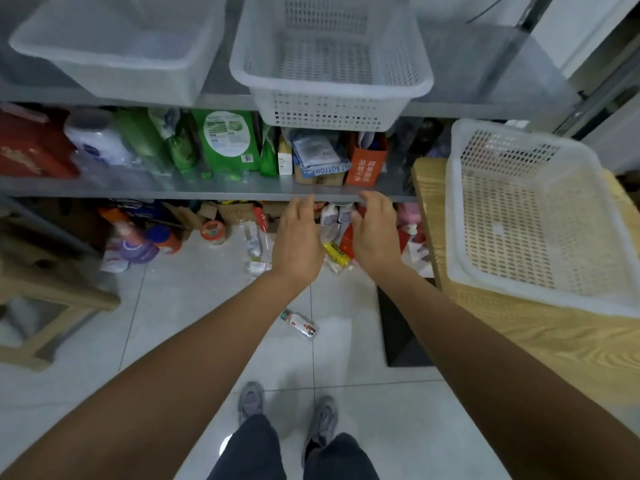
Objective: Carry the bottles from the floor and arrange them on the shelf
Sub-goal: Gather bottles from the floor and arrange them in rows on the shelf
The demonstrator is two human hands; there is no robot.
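Note:
Both my arms reach out toward the grey metal shelf [207, 194]. My left hand [299, 237] and my right hand [375, 233] hover side by side just below the front edge of the middle shelf board, fingers relaxed, holding nothing. On the tiled floor lie several bottles: a small red-and-white bottle [299, 323] between my arms, a clear bottle [252, 239] near the shelf foot, a smaller clear bottle [258, 267] beside my left wrist, and a purple bottle [133, 245] and an orange one [164, 237] at the left. A yellow packet [336, 253] shows between my hands.
White plastic baskets [332, 81] sit on the top shelf board, and another basket [526, 216] rests on a wooden table [540, 337] at the right. The middle shelf holds green packs, a red box and cartons. A wooden stool [52, 299] stands at the left.

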